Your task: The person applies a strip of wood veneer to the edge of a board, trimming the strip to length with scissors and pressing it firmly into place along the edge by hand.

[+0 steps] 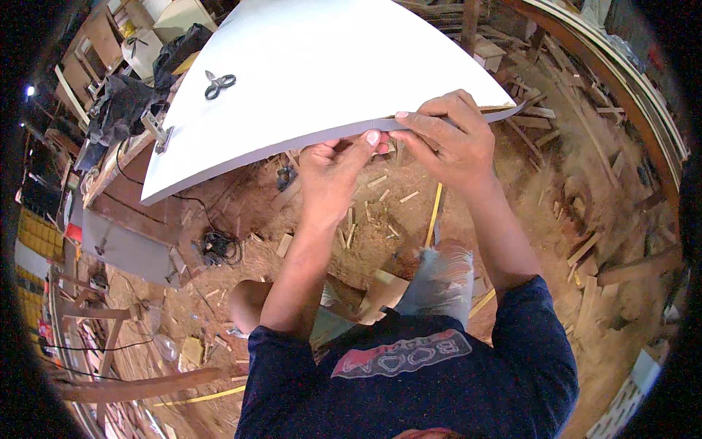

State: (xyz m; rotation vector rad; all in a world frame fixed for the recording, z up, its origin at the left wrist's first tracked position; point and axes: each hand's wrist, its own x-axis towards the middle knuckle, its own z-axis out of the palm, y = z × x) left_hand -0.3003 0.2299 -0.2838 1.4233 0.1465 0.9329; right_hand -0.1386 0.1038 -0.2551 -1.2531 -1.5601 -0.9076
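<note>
A large white panel (307, 66) lies in front of me, its near edge curving slightly. Along that edge runs a thin grey edging strip (281, 145); at the far right its end stands off the panel, where a brown bare edge shows. My left hand (330, 170) pinches the strip near the middle of the edge, thumb up and fingers curled below. Just right of it, my right hand (461, 143) grips the strip with thumb and fingers, its fingertips over the panel's rim. Black-handled scissors (218, 85) rest on the panel's left part, blades partly spread.
A metal clamp-like piece (161, 139) sits at the panel's left edge. Beyond it, black plastic sheeting (124, 106) covers a bench. On the dirt floor lie a coiled black cable (219, 247), a yellow strip (434, 212) and several wood offcuts. A wooden beam (146, 384) crosses the lower left.
</note>
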